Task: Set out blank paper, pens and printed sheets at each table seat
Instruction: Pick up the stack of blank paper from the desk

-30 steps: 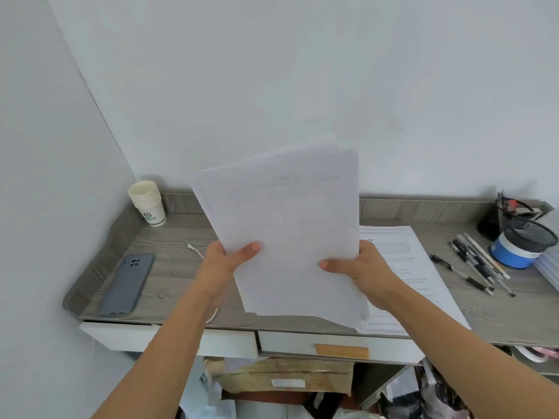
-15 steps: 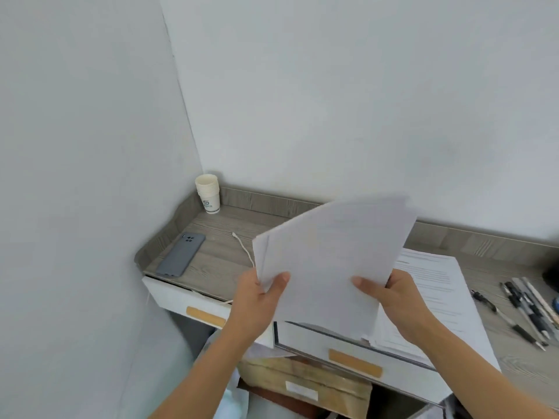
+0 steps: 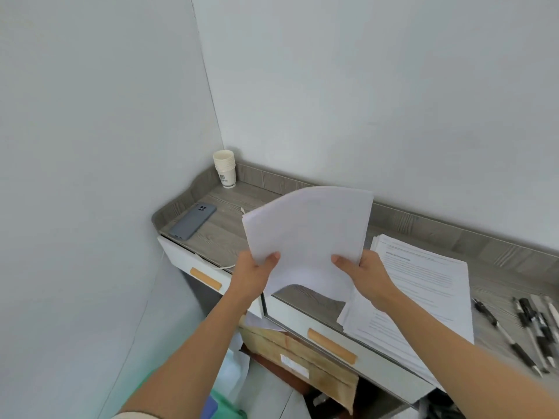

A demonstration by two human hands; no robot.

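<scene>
1. Plain pale walls met in a corner behind a grey wood-grain tabletop (image 3: 225, 237) with a raised back lip and white drawers below it.
2. Both hands held one stack of blank paper (image 3: 308, 237) up above the tabletop's front edge, its lower edge curling.
3. Left hand (image 3: 252, 275) was clamped on the stack's lower left corner, thumb across the front of the sheets.
4. Right hand (image 3: 363, 275) was clamped on the lower right edge, thumb likewise on the front, fingers hidden behind.
5. Just right of the right hand lay a pile of printed sheets (image 3: 423, 285) flat on the tabletop, its near end overhanging the drawer front.
6. Farther right of that pile, several pens (image 3: 527, 325) lay loose on the tabletop, blurred at the frame edge.
7. Beyond the left hand, a grey phone (image 3: 192, 220) lay camera side up near the tabletop's left end.
8. A stack of paper cups (image 3: 225, 168) stood upright in the far corner, past the phone.
9. A thin white cable (image 3: 222, 266) trailed over the front edge just left of the left hand.
10. Below the hands, brown envelopes or cardboard (image 3: 302, 358) sat under the drawers.
</scene>
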